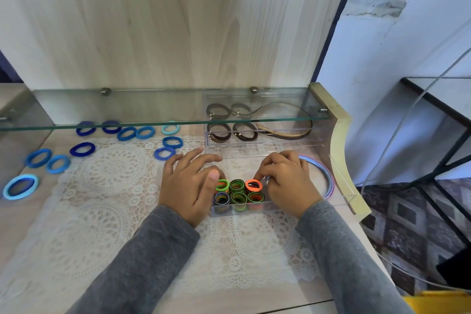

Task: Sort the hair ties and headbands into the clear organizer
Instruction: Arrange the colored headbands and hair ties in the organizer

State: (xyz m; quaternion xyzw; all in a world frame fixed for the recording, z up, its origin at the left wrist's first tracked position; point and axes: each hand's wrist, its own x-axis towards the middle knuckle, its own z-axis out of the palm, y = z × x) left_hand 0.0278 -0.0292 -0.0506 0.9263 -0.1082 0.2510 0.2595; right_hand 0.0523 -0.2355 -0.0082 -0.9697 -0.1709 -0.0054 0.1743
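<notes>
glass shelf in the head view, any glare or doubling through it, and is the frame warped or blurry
Head view: soft even light, no hard glare; the glass shelf dims and offsets the brown hair ties behind it, so they read doubled at its edge; wide-angle bowing curves the shelf edge; left hand and right hand, at the orange hair tie, are sharp.

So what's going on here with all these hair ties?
A person is filling a clear organizer. The right hand pinches an orange tie in the near compartment, packed with green and dark ties; the left hand rests beside it, thumb at a green tie. Brown ties and a headband lie in the far compartment. Blue ties lie loose on the lace mat.
</notes>
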